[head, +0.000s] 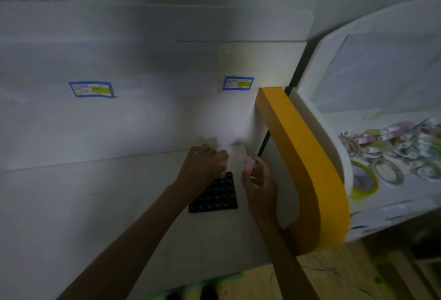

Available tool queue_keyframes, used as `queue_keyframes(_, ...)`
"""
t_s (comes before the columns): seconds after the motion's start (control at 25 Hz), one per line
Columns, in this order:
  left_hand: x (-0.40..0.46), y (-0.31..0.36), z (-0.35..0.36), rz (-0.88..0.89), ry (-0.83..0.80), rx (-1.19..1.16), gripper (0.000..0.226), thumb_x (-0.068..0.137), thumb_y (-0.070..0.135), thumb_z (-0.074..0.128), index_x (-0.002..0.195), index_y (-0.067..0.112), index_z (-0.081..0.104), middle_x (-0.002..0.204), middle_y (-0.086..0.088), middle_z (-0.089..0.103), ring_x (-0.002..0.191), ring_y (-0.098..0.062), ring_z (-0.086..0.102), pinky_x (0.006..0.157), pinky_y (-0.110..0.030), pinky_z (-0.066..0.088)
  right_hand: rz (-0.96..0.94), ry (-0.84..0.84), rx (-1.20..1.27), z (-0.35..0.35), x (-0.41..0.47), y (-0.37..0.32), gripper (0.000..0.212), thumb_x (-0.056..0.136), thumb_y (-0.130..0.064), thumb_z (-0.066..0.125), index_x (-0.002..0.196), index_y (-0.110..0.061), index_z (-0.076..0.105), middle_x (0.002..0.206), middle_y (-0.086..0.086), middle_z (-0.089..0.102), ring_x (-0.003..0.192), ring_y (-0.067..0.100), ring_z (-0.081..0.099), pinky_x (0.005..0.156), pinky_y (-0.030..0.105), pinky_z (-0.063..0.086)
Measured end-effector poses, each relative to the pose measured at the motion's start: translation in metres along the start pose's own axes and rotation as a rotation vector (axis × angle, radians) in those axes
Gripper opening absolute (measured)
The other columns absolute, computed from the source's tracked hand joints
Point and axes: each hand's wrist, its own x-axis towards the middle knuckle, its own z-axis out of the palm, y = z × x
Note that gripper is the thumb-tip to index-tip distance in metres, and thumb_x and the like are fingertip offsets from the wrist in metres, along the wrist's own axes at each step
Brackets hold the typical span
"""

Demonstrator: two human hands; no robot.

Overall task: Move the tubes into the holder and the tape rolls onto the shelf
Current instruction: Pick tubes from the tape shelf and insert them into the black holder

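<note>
My left hand (204,166) was curled round a pink tube (223,165), holding it over the far right corner of the black holder (214,194), its pale lower end right at the holder's top row of holes. Whether the tip already sat in a hole, I could not tell in the dim light. My right hand (259,178) was just right of the holder, fingers closed round a second pink tube (248,165) that stuck up out of my grip, tilted slightly left. The two hands were near each other but apart.

The holder lay flat on the pale worktop (119,204), a little below the middle of the frame, close to the worktop's right end. A curved orange-edged panel (307,156) rose to the right of my right arm. Beyond it, at the right of the frame, a white tray (346,156) held a heap of tape rolls (386,171), among them a yellow-green roll (364,181) at its near left side, and some more tubes, blurred. Two blue-bordered labels (91,89) were stuck on the white wall (143,120) behind the worktop.
</note>
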Motion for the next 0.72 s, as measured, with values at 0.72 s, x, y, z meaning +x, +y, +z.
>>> queue_keyframes(0.72,-0.036,0.016,-0.014,-0.222,0.012,0.003,0.051,0.085,0.031,0.064,0.133,0.021,0.051,0.141,-0.014,0.048,0.125,-0.030,0.046,0.105,-0.056,0.034,-0.096,-0.172,-0.046,0.023,0.020,0.021,0.029,0.095,-0.022,0.058,0.119,-0.037,0.051,0.115,-0.016,0.058,0.108,0.008,0.059,0.089,0.041,0.054)
